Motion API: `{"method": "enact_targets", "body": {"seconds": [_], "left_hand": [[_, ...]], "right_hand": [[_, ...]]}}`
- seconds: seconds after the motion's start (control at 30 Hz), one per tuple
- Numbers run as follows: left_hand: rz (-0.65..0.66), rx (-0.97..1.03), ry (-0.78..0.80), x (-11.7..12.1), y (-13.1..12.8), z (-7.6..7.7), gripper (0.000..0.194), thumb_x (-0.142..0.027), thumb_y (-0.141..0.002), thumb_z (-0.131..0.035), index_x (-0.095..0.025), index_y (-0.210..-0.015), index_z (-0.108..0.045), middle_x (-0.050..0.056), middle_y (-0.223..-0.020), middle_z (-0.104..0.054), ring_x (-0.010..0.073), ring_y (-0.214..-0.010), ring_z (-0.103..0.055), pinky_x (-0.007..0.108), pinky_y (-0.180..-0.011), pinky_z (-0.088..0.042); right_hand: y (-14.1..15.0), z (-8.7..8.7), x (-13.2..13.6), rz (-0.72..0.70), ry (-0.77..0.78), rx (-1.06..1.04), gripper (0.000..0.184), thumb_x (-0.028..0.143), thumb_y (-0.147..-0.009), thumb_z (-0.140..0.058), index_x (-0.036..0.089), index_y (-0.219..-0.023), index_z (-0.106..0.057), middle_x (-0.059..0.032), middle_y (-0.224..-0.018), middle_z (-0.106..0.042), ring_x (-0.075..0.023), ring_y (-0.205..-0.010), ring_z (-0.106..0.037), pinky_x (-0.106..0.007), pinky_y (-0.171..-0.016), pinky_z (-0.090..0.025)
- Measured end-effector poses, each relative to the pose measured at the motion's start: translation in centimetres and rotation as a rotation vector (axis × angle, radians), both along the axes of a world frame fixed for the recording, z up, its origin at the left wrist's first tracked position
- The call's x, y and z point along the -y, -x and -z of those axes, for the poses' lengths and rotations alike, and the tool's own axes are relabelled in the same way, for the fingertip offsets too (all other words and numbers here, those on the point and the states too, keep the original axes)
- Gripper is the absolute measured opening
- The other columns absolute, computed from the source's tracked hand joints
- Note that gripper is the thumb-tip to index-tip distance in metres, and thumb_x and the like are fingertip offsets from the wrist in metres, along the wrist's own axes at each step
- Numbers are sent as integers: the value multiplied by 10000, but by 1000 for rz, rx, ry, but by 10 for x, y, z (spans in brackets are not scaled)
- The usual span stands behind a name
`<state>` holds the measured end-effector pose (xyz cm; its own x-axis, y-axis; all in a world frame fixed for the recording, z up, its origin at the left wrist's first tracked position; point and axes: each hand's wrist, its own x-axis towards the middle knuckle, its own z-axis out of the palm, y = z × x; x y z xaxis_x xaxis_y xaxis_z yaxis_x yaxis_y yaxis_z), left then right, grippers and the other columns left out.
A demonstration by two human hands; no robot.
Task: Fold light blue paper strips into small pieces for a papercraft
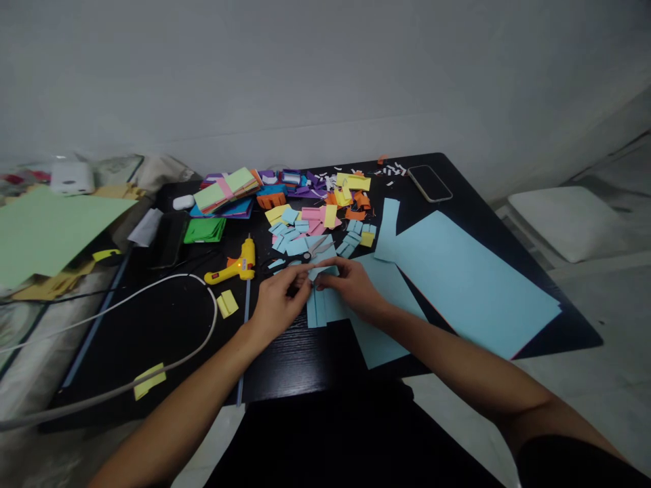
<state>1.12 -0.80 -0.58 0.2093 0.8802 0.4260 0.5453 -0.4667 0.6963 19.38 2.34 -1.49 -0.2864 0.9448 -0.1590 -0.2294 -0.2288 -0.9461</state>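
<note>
Head view, the only feed I have. The small light-blue piece is up in the fingers, about midway between the near and far edges of the worktop. Right hand: pinched on that piece, finger over, thumb below. Left hand: fingertips at its left side; the overlap hides the contact, so I cannot tell whether they are clamped or only steadying. Just below the fingers lies a creased blue strip.

Done, by my reading: folded blue pieces, heaped toward the far edge among pink pieces, orange pieces and yellow pieces. They overlap; no count possible.

Left, by my reading: large blue sheets lie toward the right edge, and a smaller blue sheet runs down close to the near edge. I judge this stock not yet cut down, so blue looks part-way. Scissors rest just beyond the hands, blades parted. Yellow glue gun lies left of the left hand, untouched.
</note>
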Motion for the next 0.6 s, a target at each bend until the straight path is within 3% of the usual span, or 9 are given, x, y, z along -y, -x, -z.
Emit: {"method": "enact_targets", "body": {"seconds": [0.3,0.6], "left_hand": [[26,190,174,-3,-2,5,295,-238,-921,-688,-182,-1210,-710,53,-936,-784,154,-764,-741,313,-784,-637],[53,389,347,-7,-1,4,277,-280,-870,-760,-170,-1122,-726,32,-814,-751,153,-721,-718,304,-726,-624]], "right_hand": [[-1,1,-1,-44,36,-59,235,322,-709,-860,188,-877,-768,2,-764,-726,-153,-712,-685,-343,-804,-586],[-1,-5,0,-57,61,-118,217,330,-701,-877,181,-791,-748,13,-725,-680,-144,-704,-644,-337,-797,-581]]}}
